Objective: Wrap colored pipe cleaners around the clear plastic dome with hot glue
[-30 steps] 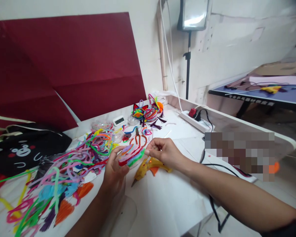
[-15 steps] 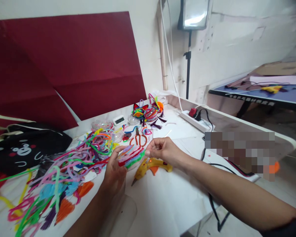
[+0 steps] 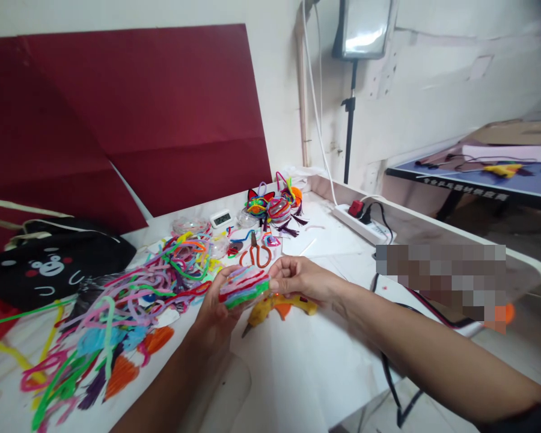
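Note:
My left hand (image 3: 214, 310) is wrapped round a clear plastic ornament covered with striped pipe cleaners (image 3: 243, 282) in lilac, pink, red and green. At its right edge, the thumb and fingers of my right hand (image 3: 293, 276) pinch the end of a green pipe cleaner (image 3: 256, 293) that lies along the ornament's side. Just below both hands, a yellow hot glue gun (image 3: 259, 313) rests on the table, its nozzle towards me and its body partly hidden by the ornament. Beyond the ornament lie orange-handled scissors (image 3: 264, 257).
Loose pipe cleaners (image 3: 117, 307) and orange tassels (image 3: 121, 377) spread over the left of the white table (image 3: 293, 373). Finished ornaments (image 3: 277, 207) and a small digital timer (image 3: 220, 218) stand at the back. A power strip (image 3: 363, 224) and black cable run along the right.
The green pipe cleaner now lies closer along the ornament, and my right hand has come in against its edge. The ornament has turned slightly. The whole view has shifted a little.

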The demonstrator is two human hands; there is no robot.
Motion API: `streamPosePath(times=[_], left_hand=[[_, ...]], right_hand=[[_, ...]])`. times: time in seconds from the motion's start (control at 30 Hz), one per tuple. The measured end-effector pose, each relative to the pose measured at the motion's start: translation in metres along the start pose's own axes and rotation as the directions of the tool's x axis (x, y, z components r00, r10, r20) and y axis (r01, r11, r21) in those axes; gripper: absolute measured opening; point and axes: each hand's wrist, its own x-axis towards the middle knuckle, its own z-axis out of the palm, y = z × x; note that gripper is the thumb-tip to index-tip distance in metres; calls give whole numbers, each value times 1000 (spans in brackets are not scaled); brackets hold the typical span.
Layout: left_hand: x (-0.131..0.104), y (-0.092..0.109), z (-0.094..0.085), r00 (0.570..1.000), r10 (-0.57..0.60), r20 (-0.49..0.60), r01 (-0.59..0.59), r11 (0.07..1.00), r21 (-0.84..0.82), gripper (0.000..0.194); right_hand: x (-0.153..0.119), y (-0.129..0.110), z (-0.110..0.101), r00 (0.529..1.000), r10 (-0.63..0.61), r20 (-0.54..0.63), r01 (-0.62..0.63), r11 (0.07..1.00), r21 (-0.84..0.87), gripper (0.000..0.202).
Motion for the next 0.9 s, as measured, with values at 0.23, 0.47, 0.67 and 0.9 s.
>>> streamPosePath(times=[0.23,0.47,0.67,0.9], left_hand=[[-2,-3,-2,999,-22,35,23,999,-29,62],[-5,-11,-13,999,-40,20,42,995,-95,58],[-1,-3,-6,1000,-21,17,22,999,-38,54],[3,5,0,989,15,-144,-14,1000,10,39]], right_hand=[[-1,1,-1,998,27,61,-27,1000,-12,58],[-2,4,0,996,7,86,-8,1000,9,59],[-3,4,2,988,-43,146,44,999,-5,56],[-2,3,-3,981,-181,67,186,980,-69,54]])
